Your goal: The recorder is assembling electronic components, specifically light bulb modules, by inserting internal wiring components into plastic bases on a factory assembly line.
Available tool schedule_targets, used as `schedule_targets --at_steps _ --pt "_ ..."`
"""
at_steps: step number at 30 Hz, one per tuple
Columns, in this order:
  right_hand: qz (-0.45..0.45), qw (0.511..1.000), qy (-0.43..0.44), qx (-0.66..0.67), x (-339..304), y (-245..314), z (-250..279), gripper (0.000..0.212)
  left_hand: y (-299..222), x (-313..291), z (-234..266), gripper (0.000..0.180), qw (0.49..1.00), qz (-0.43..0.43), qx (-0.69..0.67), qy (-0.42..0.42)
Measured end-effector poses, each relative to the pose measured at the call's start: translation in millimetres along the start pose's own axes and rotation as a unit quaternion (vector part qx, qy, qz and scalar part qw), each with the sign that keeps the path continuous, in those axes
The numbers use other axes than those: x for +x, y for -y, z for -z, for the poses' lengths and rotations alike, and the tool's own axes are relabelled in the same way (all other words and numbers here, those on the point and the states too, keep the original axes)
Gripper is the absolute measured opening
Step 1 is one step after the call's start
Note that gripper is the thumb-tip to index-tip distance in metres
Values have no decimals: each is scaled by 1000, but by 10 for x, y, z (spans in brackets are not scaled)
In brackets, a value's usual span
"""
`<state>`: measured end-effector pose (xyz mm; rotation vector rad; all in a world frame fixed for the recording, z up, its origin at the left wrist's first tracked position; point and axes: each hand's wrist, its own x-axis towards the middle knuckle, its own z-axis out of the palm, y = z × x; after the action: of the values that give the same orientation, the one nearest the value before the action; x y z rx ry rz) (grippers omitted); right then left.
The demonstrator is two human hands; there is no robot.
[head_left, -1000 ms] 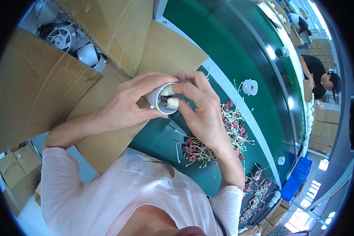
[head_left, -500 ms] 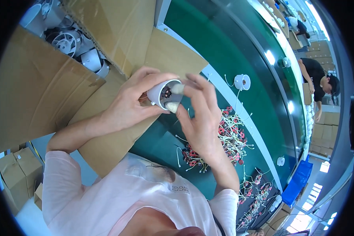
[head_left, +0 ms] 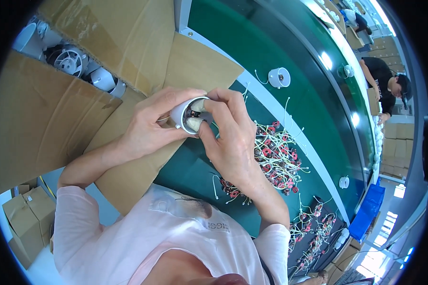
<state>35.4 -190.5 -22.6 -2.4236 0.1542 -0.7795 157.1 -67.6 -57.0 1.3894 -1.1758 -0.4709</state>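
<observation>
My left hand (head_left: 147, 118) is wrapped round a white cylindrical fan housing (head_left: 177, 114), holding it tilted with its open end toward my right hand. Thumb and forefinger of my right hand (head_left: 233, 137), both in pale finger covers, reach inside the rim. They pinch at a small dark motor part with copper windings (head_left: 193, 113) in the middle of the housing. A pale wire shows behind the housing by my left fingers. Beyond my right wrist lies a heap of red and dark motor coils (head_left: 278, 159) with white wires.
An open cardboard box (head_left: 57, 95) at left contains several white housings (head_left: 71, 61). The green conveyor (head_left: 233, 38) carries another wired housing (head_left: 279, 77). More coils (head_left: 318, 228) lie on a dark surface near a blue bin (head_left: 367, 211). A co-worker (head_left: 385, 85) stands across the belt.
My right thumb and forefinger have moved deeper into the housing, onto the motor part. Both hands and the housing have shifted slightly left in view. The co-worker's arm has moved.
</observation>
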Motion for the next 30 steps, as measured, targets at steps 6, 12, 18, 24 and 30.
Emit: schedule_targets --at_steps 6,12,18,24,30 --pt "9 999 43 16 82 -33 99 32 13 3 -16 60 997 32 -64 1" --pt "-26 992 114 55 144 -33 145 30 28 12 -23 61 994 59 -93 3" --pt "-53 980 180 70 117 -99 221 28 -116 29 28 56 998 52 -1 24" --pt "-144 987 68 35 -156 -475 622 24 -257 -464 230 46 949 -91 302 -16" --pt "-263 955 57 -121 -76 -1319 1008 21 -226 -265 442 31 802 -103 586 -56"
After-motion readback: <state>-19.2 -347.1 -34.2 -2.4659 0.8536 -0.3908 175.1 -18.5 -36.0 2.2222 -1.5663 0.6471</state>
